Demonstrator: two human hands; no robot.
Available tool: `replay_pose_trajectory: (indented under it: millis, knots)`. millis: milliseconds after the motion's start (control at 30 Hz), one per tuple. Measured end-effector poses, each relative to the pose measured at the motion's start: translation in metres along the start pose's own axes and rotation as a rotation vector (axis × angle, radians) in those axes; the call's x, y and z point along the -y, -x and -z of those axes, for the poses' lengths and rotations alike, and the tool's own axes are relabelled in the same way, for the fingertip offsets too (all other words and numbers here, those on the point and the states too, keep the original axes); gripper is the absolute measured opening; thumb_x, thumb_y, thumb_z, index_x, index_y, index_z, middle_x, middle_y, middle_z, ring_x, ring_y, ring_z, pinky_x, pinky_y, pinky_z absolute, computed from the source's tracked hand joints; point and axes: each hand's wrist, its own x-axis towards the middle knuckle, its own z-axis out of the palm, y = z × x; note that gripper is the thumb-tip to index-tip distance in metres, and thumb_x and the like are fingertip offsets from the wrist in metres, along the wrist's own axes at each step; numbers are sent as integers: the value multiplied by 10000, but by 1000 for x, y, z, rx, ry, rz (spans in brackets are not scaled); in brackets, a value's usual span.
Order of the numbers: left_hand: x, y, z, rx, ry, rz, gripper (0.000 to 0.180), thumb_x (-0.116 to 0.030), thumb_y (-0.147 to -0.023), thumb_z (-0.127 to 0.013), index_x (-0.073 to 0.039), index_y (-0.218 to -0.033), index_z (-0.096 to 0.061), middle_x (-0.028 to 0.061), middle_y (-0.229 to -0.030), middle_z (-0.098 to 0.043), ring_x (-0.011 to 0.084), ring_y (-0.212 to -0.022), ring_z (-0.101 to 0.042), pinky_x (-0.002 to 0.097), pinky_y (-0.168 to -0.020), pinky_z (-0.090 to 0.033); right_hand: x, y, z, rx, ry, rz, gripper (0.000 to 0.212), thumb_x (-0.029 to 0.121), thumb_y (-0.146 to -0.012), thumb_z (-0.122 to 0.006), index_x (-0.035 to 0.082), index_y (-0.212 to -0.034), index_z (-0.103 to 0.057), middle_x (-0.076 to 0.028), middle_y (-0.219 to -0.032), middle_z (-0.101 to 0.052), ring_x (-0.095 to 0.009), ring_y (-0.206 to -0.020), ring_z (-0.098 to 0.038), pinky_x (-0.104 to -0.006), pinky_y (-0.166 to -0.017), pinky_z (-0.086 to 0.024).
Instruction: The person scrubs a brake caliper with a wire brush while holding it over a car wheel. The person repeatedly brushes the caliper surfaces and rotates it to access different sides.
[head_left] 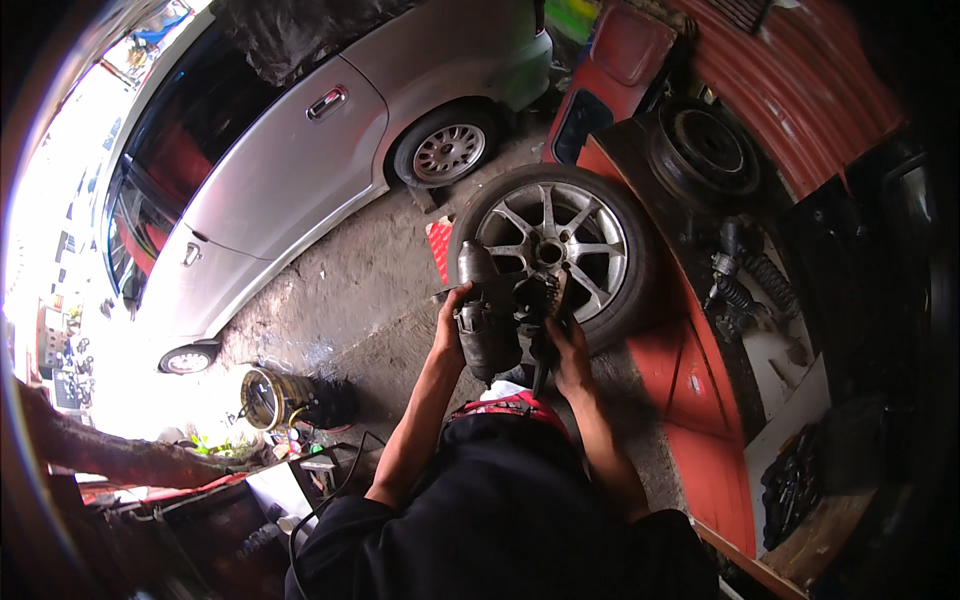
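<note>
Right, the metal part (pixel 490 345) sits up between both hands, seen against the loose wheel (pixel 550 252). Left hand (pixel 455 312) grips its side; right hand (pixel 570 350) curls at its dark end, fingertips hidden. Looks heavy, maybe greasy: one slack grip could drop it. Red-and-white card (pixel 439 243) beside the wheel, no lettering legible.

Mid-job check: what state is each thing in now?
Metal cylinder: held up, dull-looking
Left hand: closed on the metal cylinder
Right hand: beside it, grip unclear
Loose wheel: face up, tyre fitted
Silver car: doors in view shut
Car wheels: both visible ones mounted
Bucket: visible end open
</note>
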Motion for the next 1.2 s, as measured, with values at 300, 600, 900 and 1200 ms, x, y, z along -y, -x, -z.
replay_pose_trajectory:
  millis: [300, 600, 900, 1200]
  knots:
    - [98, 77, 0, 112, 111, 29, 643, -561, -910, -562, 8, -1208, -596, 178, -984, -703, 301, -844, -701, 447, -798, -579, 8, 113, 76, -96, -66, -39, 405, 197, -943, -672, 79, -1311, -551, 5, -1054, -620, -84, -846, -590, -260, -669, -489]
    - [210, 114, -27, 161, 35, 192, 746, -608, -883, -523, 38, -1254, -574, 248, -963, -688, 369, -804, -699, 481, -739, -588, 37, 200, 194, -309, -93, 29, 332, 210, -922, -688, 88, -1212, -585, -41, -988, -626, -133, -764, -601, -286, -635, -516]
    - [305, 86, -138, 189, -94, 290, 751, -626, -873, -528, 34, -1225, -582, 237, -937, -687, 366, -794, -696, 497, -741, -579, 83, 214, 324, -336, 42, 83, 494, 275, -937, -680, 61, -1353, -522, -80, -1156, -622, -183, -957, -612, -320, -808, -507]
    - [437, 29, -281, 205, -216, 363, 676, -581, -883, -550, -8, -1239, -583, 189, -988, -692, 313, -826, -696, 451, -761, -584, 183, 225, 443, -299, 313, 100, 624, 457, -926, -664, 81, -1390, -483, -63, -1116, -603, -169, -958, -590, -307, -775, -500]
